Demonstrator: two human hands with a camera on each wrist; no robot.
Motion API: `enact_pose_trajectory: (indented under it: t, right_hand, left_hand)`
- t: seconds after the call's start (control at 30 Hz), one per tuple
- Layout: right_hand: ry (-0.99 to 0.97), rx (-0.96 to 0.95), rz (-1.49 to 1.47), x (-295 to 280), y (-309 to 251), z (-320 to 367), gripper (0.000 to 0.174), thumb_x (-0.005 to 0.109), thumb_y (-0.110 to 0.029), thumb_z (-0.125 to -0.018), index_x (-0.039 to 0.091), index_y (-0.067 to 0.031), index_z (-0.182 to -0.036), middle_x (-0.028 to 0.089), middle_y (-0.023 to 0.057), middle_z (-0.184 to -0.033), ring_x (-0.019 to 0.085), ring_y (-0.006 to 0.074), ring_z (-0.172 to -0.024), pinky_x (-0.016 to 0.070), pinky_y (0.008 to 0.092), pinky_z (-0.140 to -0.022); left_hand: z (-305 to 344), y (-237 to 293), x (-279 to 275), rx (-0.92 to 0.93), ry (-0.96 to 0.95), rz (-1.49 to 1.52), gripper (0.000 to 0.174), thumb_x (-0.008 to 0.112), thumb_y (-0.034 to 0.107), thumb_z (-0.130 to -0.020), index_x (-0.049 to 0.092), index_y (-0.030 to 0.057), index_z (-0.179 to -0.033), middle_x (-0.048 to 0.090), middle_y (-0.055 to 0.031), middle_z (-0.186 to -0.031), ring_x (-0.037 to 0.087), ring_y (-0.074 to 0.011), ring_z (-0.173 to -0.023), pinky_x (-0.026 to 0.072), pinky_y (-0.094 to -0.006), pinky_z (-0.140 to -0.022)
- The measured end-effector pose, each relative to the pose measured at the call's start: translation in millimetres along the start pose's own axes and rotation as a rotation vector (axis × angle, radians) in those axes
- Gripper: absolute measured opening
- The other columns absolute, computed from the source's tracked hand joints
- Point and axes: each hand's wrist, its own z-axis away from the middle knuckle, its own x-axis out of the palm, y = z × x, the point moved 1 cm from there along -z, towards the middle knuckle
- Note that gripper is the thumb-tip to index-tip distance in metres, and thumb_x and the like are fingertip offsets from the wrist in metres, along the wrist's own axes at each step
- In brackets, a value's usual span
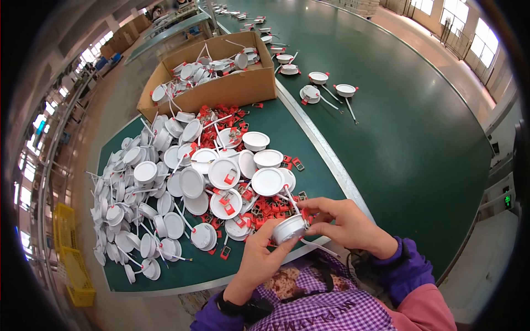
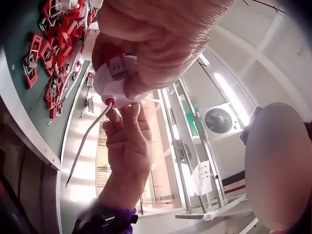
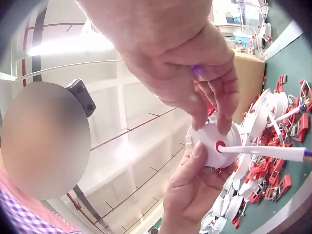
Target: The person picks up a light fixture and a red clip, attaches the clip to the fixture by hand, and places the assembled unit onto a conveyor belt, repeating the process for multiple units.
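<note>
In the head view my left hand (image 1: 258, 259) grips a white round downlight (image 1: 288, 228) by its rim, above the table's front edge. A white cable with a red grommet leaves its back (image 3: 207, 144). A red clip with a coiled spring (image 2: 117, 68) sits on its side by my left fingers in the left wrist view. My right hand (image 1: 346, 225) is at the light's opposite edge, thumb and fingertips pinching a red spring clip (image 3: 211, 109), mostly hidden by the fingers in the right wrist view.
Loose red spring clips (image 1: 270, 208) lie just beyond my hands. A large heap of white downlights (image 1: 146, 172) covers the left of the green table, with a cardboard box (image 1: 232, 91) of more behind. Past a metal rail (image 1: 326, 149), a green conveyor (image 1: 408, 132) carries several lights with clips.
</note>
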Motion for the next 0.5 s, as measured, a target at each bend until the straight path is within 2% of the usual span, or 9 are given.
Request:
enact_pose_trajectory:
  t: [0.1, 0.17, 0.23, 0.3, 0.33, 0.4, 0.47, 0.5]
  right_hand:
    - [-0.006, 0.048, -0.021, -1.5, -4.4, -5.2, 0.042, 0.064, -0.004, -0.078, 0.052, -0.0011, -0.119, 0.065, 0.0139, -0.085, 0.063, 0.017, -0.069, 0.0476, 0.0287, -0.065]
    - [0.003, 0.069, -0.059, -4.2, -4.2, -8.5, 0.042, 0.063, -0.004, -0.079, 0.052, -0.0012, -0.119, 0.065, 0.0139, -0.085, 0.063, 0.0173, -0.07, 0.0478, 0.0286, -0.065]
    - [-0.041, 0.126, 0.026, -9.1, 0.0, -11.7, 0.039, 0.063, -0.005, -0.079, 0.054, -0.0001, -0.116, 0.065, 0.0141, -0.085, 0.065, 0.0181, -0.073, 0.049, 0.0291, -0.065]
    - [-0.002, 0.118, 0.016, -9.6, 2.8, -10.6, 0.038, 0.063, -0.006, -0.079, 0.054, 0.0003, -0.116, 0.065, 0.0142, -0.086, 0.065, 0.0179, -0.073, 0.0497, 0.0292, -0.065]
    - [0.037, 0.113, -0.001, -9.9, 4.6, -9.8, 0.038, 0.063, -0.007, -0.079, 0.055, 0.0008, -0.115, 0.065, 0.0142, -0.086, 0.066, 0.0176, -0.073, 0.0504, 0.0293, -0.065]
    - [0.085, 0.035, 0.122, -22.7, 11.5, -14.8, 0.035, 0.062, -0.008, -0.08, 0.056, 0.0013, -0.113, 0.065, 0.0136, -0.086, 0.065, 0.0163, -0.069, 0.0508, 0.0282, -0.065]
    - [0.117, 0.06, 0.085, -53.9, 24.3, -24.1, 0.026, 0.058, -0.008, -0.081, 0.059, 0.0036, -0.105, 0.065, 0.0117, -0.08, 0.063, 0.014, -0.064, 0.0509, 0.0271, -0.061]
    - [0.246, 0.119, 0.097, -71.3, 25.9, -28.5, 0.025, 0.058, -0.007, -0.08, 0.06, 0.0046, -0.103, 0.064, 0.0115, -0.078, 0.063, 0.0135, -0.063, 0.0506, 0.0274, -0.059]
  left_hand:
    - [-2.2, -3.0, 1.4, -0.017, -0.049, 0.026, 0.028, 0.064, 0.006, -0.082, 0.055, 0.0001, -0.108, 0.058, -0.004, -0.096, 0.056, -0.0089, -0.084, 0.0452, -0.022, -0.072]
    - [-5.2, -12.6, 3.9, 0.002, 0.004, 0.171, 0.03, 0.064, 0.006, -0.082, 0.054, 0.0003, -0.109, 0.059, -0.0043, -0.096, 0.056, -0.0086, -0.083, 0.0459, -0.0216, -0.071]
    - [-9.7, -16.9, 6.7, -0.034, -0.007, 0.18, 0.029, 0.064, 0.008, -0.082, 0.055, 0.0, -0.109, 0.06, -0.0046, -0.095, 0.056, -0.0086, -0.084, 0.0456, -0.0228, -0.073]
    - [-16.1, -21.3, 10.1, -0.064, -0.017, 0.196, 0.029, 0.064, 0.01, -0.082, 0.055, -0.0002, -0.109, 0.062, -0.0049, -0.094, 0.056, -0.0086, -0.085, 0.0453, -0.0239, -0.074]
    - [-19.8, -23.0, 11.2, -0.091, -0.058, 0.207, 0.033, 0.063, 0.01, -0.083, 0.053, -0.0002, -0.112, 0.061, -0.006, -0.098, 0.056, -0.0099, -0.088, 0.045, -0.0253, -0.077]
    - [-27.7, -18.8, 11.4, -0.117, -0.096, 0.218, 0.036, 0.063, 0.01, -0.083, 0.051, -0.0003, -0.115, 0.06, -0.0072, -0.102, 0.055, -0.0112, -0.092, 0.0446, -0.0266, -0.08]
    - [-37.1, -5.1, 10.8, 0.089, -0.129, 0.029, 0.044, 0.062, 0.011, -0.083, 0.046, -0.0007, -0.122, 0.055, -0.0132, -0.114, 0.054, -0.0186, -0.102, 0.0426, -0.0315, -0.087]
    - [-40.5, -9.0, 2.6, 0.124, -0.022, -0.256, 0.051, 0.064, 0.01, -0.08, 0.044, 0.0007, -0.126, 0.052, -0.0137, -0.119, 0.053, -0.0223, -0.104, 0.0412, -0.0329, -0.091]
